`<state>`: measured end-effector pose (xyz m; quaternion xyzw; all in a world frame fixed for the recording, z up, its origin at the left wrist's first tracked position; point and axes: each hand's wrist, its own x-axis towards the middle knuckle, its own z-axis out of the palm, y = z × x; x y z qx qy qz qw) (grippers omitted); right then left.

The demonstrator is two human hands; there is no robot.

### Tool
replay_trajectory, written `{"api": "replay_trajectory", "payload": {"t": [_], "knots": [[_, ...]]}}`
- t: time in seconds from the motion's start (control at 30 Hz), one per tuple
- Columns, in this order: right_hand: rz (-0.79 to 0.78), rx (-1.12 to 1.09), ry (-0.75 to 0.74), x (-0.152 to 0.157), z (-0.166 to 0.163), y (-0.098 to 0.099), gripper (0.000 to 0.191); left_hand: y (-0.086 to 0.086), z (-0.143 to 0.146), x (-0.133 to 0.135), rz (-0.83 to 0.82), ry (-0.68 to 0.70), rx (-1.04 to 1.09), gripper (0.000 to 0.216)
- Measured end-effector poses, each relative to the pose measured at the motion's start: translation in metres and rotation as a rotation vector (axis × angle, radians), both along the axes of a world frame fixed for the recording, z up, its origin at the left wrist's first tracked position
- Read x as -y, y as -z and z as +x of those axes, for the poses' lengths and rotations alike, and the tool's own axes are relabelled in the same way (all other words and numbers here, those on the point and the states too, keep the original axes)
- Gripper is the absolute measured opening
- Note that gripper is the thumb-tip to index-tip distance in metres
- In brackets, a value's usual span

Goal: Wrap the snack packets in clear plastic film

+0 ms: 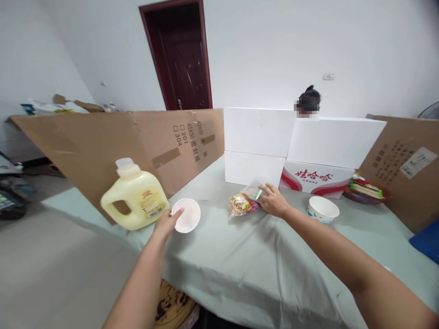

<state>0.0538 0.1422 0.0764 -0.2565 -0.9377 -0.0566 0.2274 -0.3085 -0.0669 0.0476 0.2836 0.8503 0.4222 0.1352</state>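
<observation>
My left hand (165, 225) grips the rim of a small white paper bowl (187, 214), tilted so that its inside faces me, just right of a pale yellow detergent jug (135, 195). Further right, my right hand (272, 200) rests with closed fingers on a clear plastic bag of snacks (243, 201) lying on the grey-green tablecloth (247, 260). A second white paper bowl (322, 209) stands upright to the right of that hand.
White foam boxes (257, 132) and a red-and-white printed carton (317, 177) line the back of the table. Cardboard panels (113, 141) stand at the left and at the right (401, 169). A dish of packets (365, 189) sits at right. A person's head shows behind the boxes.
</observation>
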Motion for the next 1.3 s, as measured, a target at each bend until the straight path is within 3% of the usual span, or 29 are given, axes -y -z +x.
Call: {"api": "replay_trajectory", "payload": {"t": [0.17, 0.3, 0.43, 0.53, 0.63, 0.7, 0.77, 0.9, 1.03, 1.17, 1.3], "knots": [[-0.046, -0.247, 0.167, -0.018, 0.022, -0.007, 0.007, 0.003, -0.005, -0.018, -0.044, -0.021, -0.056, 0.074], [-0.258, -0.597, 0.454, -0.033, 0.049, -0.006, 0.014, -0.001, 0.023, -0.023, 0.041, -0.076, -0.403, 0.066], [-0.461, -0.651, 0.712, -0.036, 0.07, 0.014, 0.025, -0.005, 0.071, -0.043, 0.149, 0.143, -0.745, 0.047], [-0.645, -0.628, 0.825, -0.034, 0.082, 0.027, 0.037, -0.003, 0.095, -0.057, -0.039, 0.242, -0.824, 0.042], [-0.831, -0.57, 0.844, -0.032, 0.092, 0.032, 0.035, 0.005, 0.098, -0.059, -0.294, 0.236, -0.786, 0.039], [-0.935, -0.531, 0.83, -0.031, 0.097, 0.034, 0.033, 0.01, 0.095, -0.057, -0.346, 0.214, -0.781, 0.038], [-0.988, -0.505, 0.815, -0.028, 0.101, 0.035, 0.033, 0.012, 0.094, -0.056, -0.288, 0.201, -0.845, 0.035], [-0.934, -0.465, 0.772, -0.013, 0.111, 0.039, 0.044, 0.006, 0.111, -0.065, -0.025, 0.269, -0.983, 0.032], [-0.727, -0.448, 0.771, 0.012, 0.133, 0.04, 0.032, -0.01, 0.151, -0.093, 0.178, 0.499, -0.97, 0.044], [-0.538, -0.428, 0.788, 0.019, 0.161, 0.041, 0.016, -0.026, 0.2, -0.133, 0.199, 0.722, -0.949, 0.05], [-0.48, -0.394, 0.704, 0.01, 0.178, 0.048, 0.008, -0.033, 0.235, -0.174, 0.103, 0.814, -0.914, 0.054]]}}
